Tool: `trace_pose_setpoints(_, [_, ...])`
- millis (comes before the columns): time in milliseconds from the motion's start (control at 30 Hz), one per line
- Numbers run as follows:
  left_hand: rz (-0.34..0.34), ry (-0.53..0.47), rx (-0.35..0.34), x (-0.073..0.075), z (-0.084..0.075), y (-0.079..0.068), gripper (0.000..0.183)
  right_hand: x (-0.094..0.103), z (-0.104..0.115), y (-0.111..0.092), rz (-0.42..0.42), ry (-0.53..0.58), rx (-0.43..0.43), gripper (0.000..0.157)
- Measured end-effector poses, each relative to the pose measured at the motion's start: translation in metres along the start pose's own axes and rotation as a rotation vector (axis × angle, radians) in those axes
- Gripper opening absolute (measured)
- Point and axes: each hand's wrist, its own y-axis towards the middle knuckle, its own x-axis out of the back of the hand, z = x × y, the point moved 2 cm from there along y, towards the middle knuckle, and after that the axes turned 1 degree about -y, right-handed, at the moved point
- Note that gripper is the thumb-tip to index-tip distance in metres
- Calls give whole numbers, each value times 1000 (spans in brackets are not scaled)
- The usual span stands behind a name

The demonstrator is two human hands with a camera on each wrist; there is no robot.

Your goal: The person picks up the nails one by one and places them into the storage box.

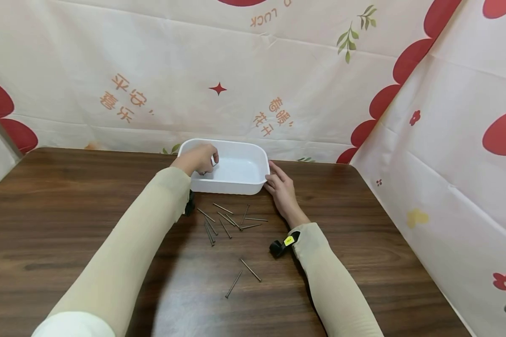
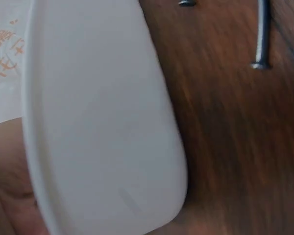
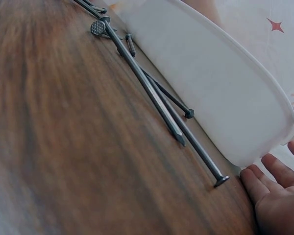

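Note:
A white plastic tray (image 1: 225, 187) stands near the back edge of the table. Over its left end, my left hand (image 1: 199, 159) reaches inside with curled fingers. A small dark thing shows under those fingers, but I cannot tell whether they hold it. In the left wrist view the tray's wall (image 2: 103, 107) covers most of that hand, leaving part of the palm (image 2: 10, 186) visible. My right hand (image 1: 283, 192) rests at the tray's right end. Its extended fingers (image 3: 279, 171) touch the outer wall and rim there. Several steel nails (image 1: 224, 229) lie loose in front of the tray.
Two more nails, one of them pointing toward the front (image 1: 250, 270), lie apart from the others on the wood-grain table (image 1: 80, 210). A printed cloth (image 1: 185, 61) hangs behind the table and along its right side. A black camera (image 1: 277, 249) sits at the right wrist.

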Motion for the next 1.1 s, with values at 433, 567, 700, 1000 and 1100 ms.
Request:
trace_pose_setpoints(433, [32, 70, 46, -5, -3, 1, 38, 0, 1, 2, 9, -9, 16, 59])
trace_pose_setpoints(567, [15, 67, 46, -8, -2, 4, 34, 1, -1, 1, 7, -20, 8, 59])
trace_pose_setpoints(700, [-22, 45, 37, -10, -2, 3, 26, 0, -4, 1, 5, -26, 0, 58])
trace_pose_setpoints(1000, [-148, 58, 3, 11, -36, -17, 31, 1, -1, 1, 2, -12, 2, 59])
trace_pose_setpoints(1100, [-171, 87, -25, 12, -53, -29, 32, 2, -1, 2, -4, -14, 0, 59])
